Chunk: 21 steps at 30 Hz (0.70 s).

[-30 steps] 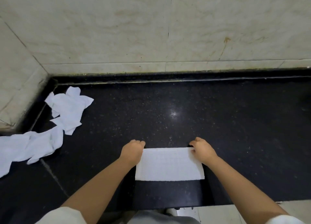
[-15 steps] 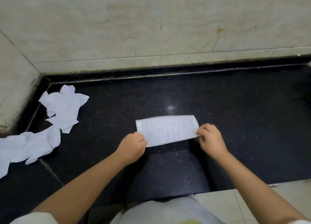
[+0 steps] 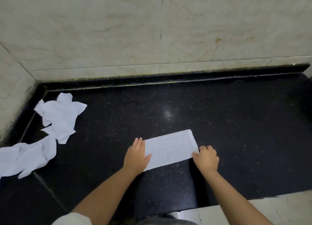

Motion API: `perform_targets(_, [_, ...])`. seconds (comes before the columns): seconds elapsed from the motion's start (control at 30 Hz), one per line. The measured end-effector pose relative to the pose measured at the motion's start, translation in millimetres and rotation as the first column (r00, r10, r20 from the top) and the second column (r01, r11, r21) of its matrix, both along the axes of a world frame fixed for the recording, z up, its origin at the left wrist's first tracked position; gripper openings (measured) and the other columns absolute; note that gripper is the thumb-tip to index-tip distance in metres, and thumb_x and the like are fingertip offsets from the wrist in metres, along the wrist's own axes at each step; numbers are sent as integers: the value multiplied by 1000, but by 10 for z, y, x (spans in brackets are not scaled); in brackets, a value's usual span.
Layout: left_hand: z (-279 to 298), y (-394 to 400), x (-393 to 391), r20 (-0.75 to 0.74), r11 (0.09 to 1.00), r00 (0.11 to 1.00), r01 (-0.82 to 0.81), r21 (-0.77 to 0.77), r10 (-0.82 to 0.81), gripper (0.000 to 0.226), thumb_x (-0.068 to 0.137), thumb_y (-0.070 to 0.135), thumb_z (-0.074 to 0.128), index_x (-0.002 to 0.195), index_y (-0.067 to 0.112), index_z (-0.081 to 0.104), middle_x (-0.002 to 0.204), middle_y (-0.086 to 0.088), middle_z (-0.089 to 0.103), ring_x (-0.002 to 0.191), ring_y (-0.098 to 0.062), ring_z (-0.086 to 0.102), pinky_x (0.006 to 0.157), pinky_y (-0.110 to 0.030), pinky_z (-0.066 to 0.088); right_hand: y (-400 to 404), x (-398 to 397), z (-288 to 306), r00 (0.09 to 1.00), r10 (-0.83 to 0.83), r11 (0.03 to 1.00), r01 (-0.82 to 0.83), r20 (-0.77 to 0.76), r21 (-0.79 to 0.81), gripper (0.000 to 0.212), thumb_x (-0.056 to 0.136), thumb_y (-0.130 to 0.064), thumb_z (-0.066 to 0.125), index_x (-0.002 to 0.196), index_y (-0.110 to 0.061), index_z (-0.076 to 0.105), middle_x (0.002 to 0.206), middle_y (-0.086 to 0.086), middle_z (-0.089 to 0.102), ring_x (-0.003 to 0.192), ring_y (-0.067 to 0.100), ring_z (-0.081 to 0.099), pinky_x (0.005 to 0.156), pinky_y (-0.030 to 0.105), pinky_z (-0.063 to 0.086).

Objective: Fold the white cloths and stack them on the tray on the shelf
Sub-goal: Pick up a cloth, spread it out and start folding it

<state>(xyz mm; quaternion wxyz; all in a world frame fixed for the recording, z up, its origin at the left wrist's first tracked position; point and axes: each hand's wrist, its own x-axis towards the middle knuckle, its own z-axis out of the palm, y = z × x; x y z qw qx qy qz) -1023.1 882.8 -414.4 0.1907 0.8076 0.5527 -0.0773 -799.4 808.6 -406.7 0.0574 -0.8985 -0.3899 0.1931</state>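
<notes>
White and finely gridded, the folded cloth lies flat on the black speckled counter in front of me as a long narrow strip, tilted so its right end sits farther from me than its left. Its weave shows a small waffle-like pattern; its edges look straight and its corners fairly square. I can read no brand, label or writing on it or anywhere else in view.

My left hand lies flat and spread on the strip's left end, palm down, fingers pointing away from me, thumb reaching across the cloth's near left part. It presses rather than grasps. My right hand is curled at the strip's near right corner, fingertips bunched against the edge of the fabric; it seems to be pinching that corner, though I cannot tell for sure whether the cloth is actually caught between the fingers.

Off to my left, well apart from the strip, two more white cloths wait unfolded: a crumpled cloth near the back left corner of the counter, and a rumpled cloth closer to me, running out of view at the left edge. They nearly touch each other. Pale marbled wall tiles rise behind the counter, and a light floor shows below its front edge.
</notes>
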Motion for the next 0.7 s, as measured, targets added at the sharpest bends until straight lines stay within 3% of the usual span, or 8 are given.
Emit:
perform_targets(0.17, [-169, -116, 15, -85, 1000, 996, -10, -16, 8, 68, 99, 46, 21, 148, 9, -7, 158, -6, -14, 146, -20, -13, 120, -37, -3, 87, -31, -31, 988, -124, 992, 126, -87, 25, 24, 88, -18, 50, 104, -2, 57, 109, 14, 53, 107, 32, 49, 87, 37, 40])
perform_targets(0.3, [-199, -109, 9, -82, 1000, 997, -12, -28, 10, 68, 98, 46, 20, 148, 9, -9, 157, -6, -17, 145, -20, -16, 119, -38, -6, 112, -24, 8, 966, -147, 973, 180, -213, 146, 3, 83, -5, 50, 81, -5, 52, 83, 6, 48, 83, 28, 51, 72, 32, 38])
perform_targets(0.37, [-193, -90, 2, -69, 999, 998, -7, -43, 4, 68, 99, 46, 20, 148, 9, -10, 157, -6, -18, 145, -20, -16, 120, -38, -7, 140, -55, 81, 941, -126, 941, 214, -314, 263, 14, 80, 1, 50, 70, -8, 46, 71, 4, 49, 72, 24, 49, 64, 32, 38])
perform_targets(0.47, [-163, -69, -66, 102, 995, 993, -47, -87, 56, 64, 100, 40, 24, 148, 9, -5, 158, -4, -13, 146, -16, -13, 119, -34, -5, 194, -257, 265, 930, -14, 875, 189, -368, 445, 19, 78, 3, 52, 67, -11, 45, 64, 0, 48, 62, 20, 44, 55, 26, 35])
perform_targets(0.57, [-81, -54, -275, 286, 982, 940, -179, -52, 186, 60, 100, 31, 31, 149, 9, 4, 159, -3, -3, 147, -14, -6, 119, -30, 1, 266, -624, 384, 919, 170, 818, 69, -355, 571, 14, 79, 2, 55, 78, -11, 53, 72, -3, 51, 64, 7, 48, 58, 11, 37])
perform_targets(0.7, [-28, -89, -682, 286, 948, 907, -319, -16, 310, 58, 100, 28, 34, 148, 5, 10, 159, -6, 5, 147, -17, 0, 120, -32, 6, 253, -1110, 211, 890, 380, 773, -154, -253, 616, 15, 79, 8, 54, 91, 1, 62, 84, -1, 56, 72, 9, 49, 68, 0, 37])
